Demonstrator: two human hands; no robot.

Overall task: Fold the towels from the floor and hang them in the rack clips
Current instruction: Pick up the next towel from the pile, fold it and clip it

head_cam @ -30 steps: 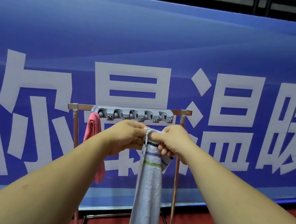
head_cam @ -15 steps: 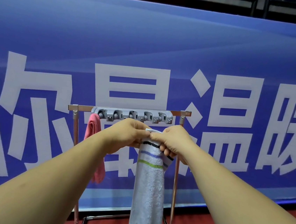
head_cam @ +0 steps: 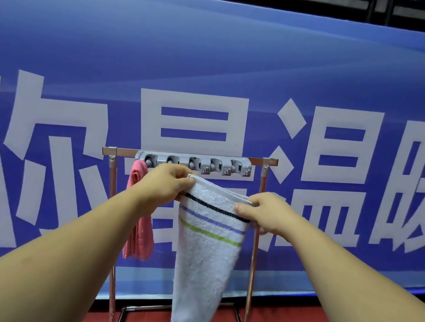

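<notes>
step: clip striped towel (head_cam: 208,241) | left hand (head_cam: 163,185), right hand (head_cam: 262,210) pinch its top corners | advice: bunch edge, push up into free clip (head_cam: 216,166) just above hands, beside pink towel (head_cam: 138,221)

Three right-hand clips (head_cam: 217,166) stand clear above the hands; the pink towel (head_cam: 139,221) fills the leftmost.

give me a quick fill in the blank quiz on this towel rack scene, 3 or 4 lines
1. The towel already hanging at the rack's left end is ____ in colour.
2. The white towel is held at its top edge by ____ hands, the left hand and the right hand.
3. Of its three stripes, the lowest is ____.
4. The grey clip strip sits on the rack's ____ bar.

Missing words: pink; both; green; top
</notes>
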